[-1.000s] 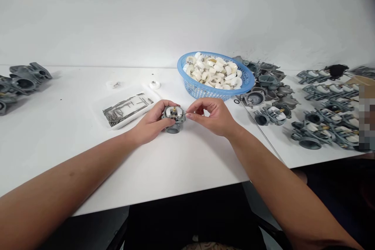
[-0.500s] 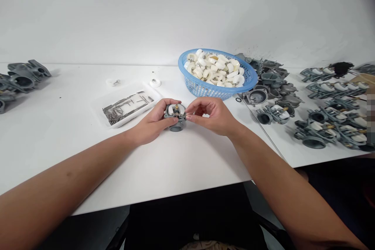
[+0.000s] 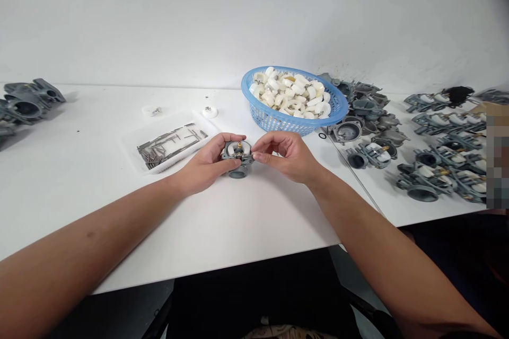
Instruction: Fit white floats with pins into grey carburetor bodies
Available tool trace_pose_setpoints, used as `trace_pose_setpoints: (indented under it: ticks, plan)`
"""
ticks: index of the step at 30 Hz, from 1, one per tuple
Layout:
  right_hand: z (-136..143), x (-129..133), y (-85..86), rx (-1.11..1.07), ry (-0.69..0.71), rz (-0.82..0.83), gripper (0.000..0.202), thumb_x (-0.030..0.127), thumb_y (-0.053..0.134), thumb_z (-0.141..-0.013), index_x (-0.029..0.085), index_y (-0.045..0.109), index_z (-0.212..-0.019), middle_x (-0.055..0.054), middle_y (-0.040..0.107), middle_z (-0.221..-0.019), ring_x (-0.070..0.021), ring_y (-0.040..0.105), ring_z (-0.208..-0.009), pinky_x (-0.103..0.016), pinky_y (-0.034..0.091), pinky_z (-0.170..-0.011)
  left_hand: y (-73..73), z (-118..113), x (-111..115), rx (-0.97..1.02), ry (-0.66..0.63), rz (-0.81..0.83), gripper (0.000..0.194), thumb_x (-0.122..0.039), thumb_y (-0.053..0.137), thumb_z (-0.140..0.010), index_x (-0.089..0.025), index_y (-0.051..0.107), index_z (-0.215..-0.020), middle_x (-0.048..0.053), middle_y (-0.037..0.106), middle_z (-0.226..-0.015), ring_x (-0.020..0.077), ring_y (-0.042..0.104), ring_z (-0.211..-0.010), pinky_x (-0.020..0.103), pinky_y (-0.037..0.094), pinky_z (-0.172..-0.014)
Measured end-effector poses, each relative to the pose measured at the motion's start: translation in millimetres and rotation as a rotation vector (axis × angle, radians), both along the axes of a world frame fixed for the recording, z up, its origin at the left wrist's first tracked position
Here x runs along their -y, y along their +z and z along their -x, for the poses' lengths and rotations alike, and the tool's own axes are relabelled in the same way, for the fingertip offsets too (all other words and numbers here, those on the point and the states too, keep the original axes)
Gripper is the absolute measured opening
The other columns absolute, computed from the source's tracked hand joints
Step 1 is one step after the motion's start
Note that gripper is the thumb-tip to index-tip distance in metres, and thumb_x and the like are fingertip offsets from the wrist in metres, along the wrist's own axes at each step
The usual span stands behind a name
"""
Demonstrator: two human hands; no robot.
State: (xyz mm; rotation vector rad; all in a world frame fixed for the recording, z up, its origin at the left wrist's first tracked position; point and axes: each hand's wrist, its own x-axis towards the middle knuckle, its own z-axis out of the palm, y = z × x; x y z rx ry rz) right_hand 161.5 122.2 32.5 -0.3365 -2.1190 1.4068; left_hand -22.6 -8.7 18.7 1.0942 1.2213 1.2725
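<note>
My left hand (image 3: 209, 164) is closed around a grey metal carburetor body (image 3: 237, 171) just above the table, its thumb lying across the near side. The body is turned with its round bore towards me. A white float (image 3: 246, 147) sits in its upper side, around a brass jet (image 3: 239, 145). At the right edge of the body, my right hand (image 3: 284, 156) has thumb and forefinger pinched together by the float's hinge. Whatever lies between those fingertips is too small and covered to make out.
A white tray (image 3: 186, 152) of thin metal pins stands left of my hands, with two loose floats (image 3: 209, 112) behind it. A blue basket (image 3: 278, 119) heaped with floats is behind my right hand. Carburetor bodies (image 3: 423, 183) crowd the right; more (image 3: 29, 106) lie far left.
The view has shifted slightly. A thin metal sliver that showed between my right fingertips and the float's hinge no longer stands out. Both hands keep their places on the carburetor body.
</note>
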Motion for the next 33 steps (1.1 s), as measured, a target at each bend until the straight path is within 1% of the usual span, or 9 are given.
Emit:
trace_pose_setpoints:
  ticks: [3, 6, 8, 11, 14, 19, 23, 27, 33]
  plan:
    - [0.0, 0.7, 0.5, 0.002, 0.004, 0.002, 0.012, 0.027, 0.081, -0.079, 0.02, 0.076, -0.088, -0.003, 0.076, -0.09, -0.0124, 0.063, -0.071, -0.028, 0.054, -0.07, -3.5, 1.6, 1.0, -0.105, 0.013, -0.009, 0.054, -0.03, 0.071, -0.088, -0.024, 0.049, -0.137, 0.004, 0.062, -0.108, 0.0169, 0.061, -0.09, 0.039, 0.052, -0.084]
    - [0.3, 2.5, 2.1, -0.009, -0.002, -0.003, 0.011, 0.026, 0.081, -0.079, 0.02, 0.076, -0.086, -0.003, 0.075, -0.088, -0.0123, 0.063, -0.071, -0.028, 0.053, -0.07, -3.6, 2.4, 2.1, -0.251, 0.039, -0.042, 0.049, -0.036, 0.071, -0.089, -0.027, 0.051, -0.133, 0.006, 0.062, -0.119, 0.0174, 0.061, -0.092, 0.039, 0.051, -0.083]
    - [0.5, 3.6, 3.1, -0.017, -0.01, -0.013, 0.01, 0.025, 0.081, -0.079, 0.02, 0.076, -0.085, -0.003, 0.075, -0.086, -0.0123, 0.062, -0.071, -0.028, 0.053, -0.069, -2.1, 2.0, 2.6, -0.295, 0.056, -0.064, 0.045, -0.039, 0.072, -0.089, -0.026, 0.053, -0.128, 0.007, 0.059, -0.128, 0.0182, 0.062, -0.095, 0.04, 0.052, -0.083]
    - [0.6, 4.5, 4.0, -0.022, -0.017, -0.022, 0.009, 0.025, 0.081, -0.079, 0.019, 0.076, -0.084, -0.002, 0.075, -0.084, -0.0123, 0.062, -0.071, -0.028, 0.053, -0.068, -0.6, 0.9, 2.9, -0.28, 0.053, -0.069, 0.045, -0.04, 0.074, -0.088, -0.025, 0.053, -0.126, 0.008, 0.06, -0.129, 0.0197, 0.064, -0.097, 0.041, 0.052, -0.084]
    - [0.3, 4.8, 4.5, -0.028, -0.018, -0.023, 0.008, 0.023, 0.081, -0.078, 0.019, 0.076, -0.084, -0.002, 0.074, -0.083, -0.012, 0.063, -0.07, -0.027, 0.052, -0.067, -1.1, -0.3, 3.1, -0.246, 0.051, -0.051, 0.049, -0.04, 0.075, -0.087, -0.025, 0.053, -0.128, 0.008, 0.062, -0.122, 0.0196, 0.064, -0.096, 0.041, 0.052, -0.084]
    - [-0.5, 6.2, 4.4, 0.002, -0.013, -0.016, 0.008, 0.019, 0.08, -0.076, 0.019, 0.076, -0.083, -0.002, 0.075, -0.081, -0.0112, 0.062, -0.066, -0.026, 0.053, -0.065, 0.2, -3.6, 3.9, -0.263, 0.117, -0.055, 0.053, -0.04, 0.077, -0.084, -0.025, 0.057, -0.13, 0.006, 0.065, -0.109, 0.0191, 0.063, -0.089, 0.041, 0.053, -0.08]
    - [-0.7, 8.2, 5.3, 0.032, -0.033, -0.033, 0.008, 0.019, 0.081, -0.074, 0.018, 0.077, -0.081, -0.002, 0.076, -0.081, -0.0116, 0.062, -0.066, -0.026, 0.051, -0.062, 3.3, -4.8, 3.7, -0.212, 0.127, -0.013, 0.063, -0.043, 0.083, -0.077, -0.023, 0.06, -0.132, 0.007, 0.068, -0.101, 0.0215, 0.066, -0.084, 0.044, 0.056, -0.078]
    - [-1.2, 11.3, 9.1, 0.032, -0.076, -0.123, 0.004, 0.019, 0.079, -0.077, 0.019, 0.077, -0.08, -0.002, 0.076, -0.081, -0.0114, 0.063, -0.066, -0.025, 0.05, -0.061, 4.8, -2.8, 2.6, -0.175, 0.134, 0.011, 0.071, -0.046, 0.088, -0.07, -0.021, 0.063, -0.132, 0.008, 0.071, -0.099, 0.024, 0.069, -0.083, 0.048, 0.058, -0.08]
    - [-3.9, 15.7, 13.4, 0.015, -0.109, -0.28, 0.007, 0.015, 0.075, -0.081, 0.02, 0.078, -0.082, 0.0, 0.078, -0.082, -0.0122, 0.067, -0.07, -0.025, 0.053, -0.065, 4.8, -1.1, 2.2, -0.206, 0.162, 0.027, 0.071, -0.048, 0.088, -0.069, -0.021, 0.064, -0.131, 0.008, 0.07, -0.098, 0.0228, 0.068, -0.08, 0.047, 0.059, -0.077]
